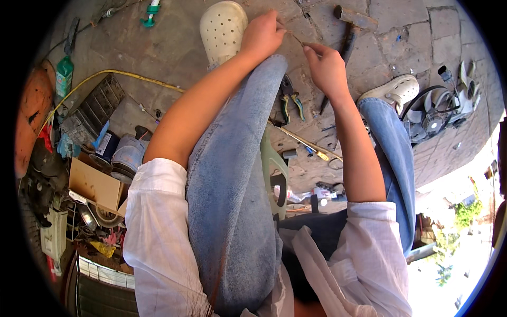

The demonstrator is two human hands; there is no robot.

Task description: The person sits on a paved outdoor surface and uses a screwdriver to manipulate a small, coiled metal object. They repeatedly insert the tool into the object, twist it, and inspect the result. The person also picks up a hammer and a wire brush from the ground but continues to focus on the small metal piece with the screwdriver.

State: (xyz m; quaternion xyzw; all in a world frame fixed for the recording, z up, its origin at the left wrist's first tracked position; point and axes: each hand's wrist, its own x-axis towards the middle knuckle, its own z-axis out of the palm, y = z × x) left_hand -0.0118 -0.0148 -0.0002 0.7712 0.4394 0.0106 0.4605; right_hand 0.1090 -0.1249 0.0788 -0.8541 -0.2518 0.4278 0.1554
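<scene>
A thin, dark piece like a wire (296, 38) stretches across the short gap between my hands, above the stone paving. My left hand (262, 37), beside the cream clog on my left foot, has its fingers closed on one end. The other end is pinched between thumb and fingers of my right hand (327, 70). Its exact kind is too small to make out. Under my right hand lies a hammer (357, 19) with a dark handle, its lower part covered by that hand. Pliers (291, 100) with spread handles rest on the paving between my knees.
A yellow-handled screwdriver (321, 156) lies near my seat. A fan with metal blades (430, 116) sits beyond my right clog (400, 90). To the left are a yellow hose (137, 76), a cardboard box (95, 182), cans and a green bottle (64, 74).
</scene>
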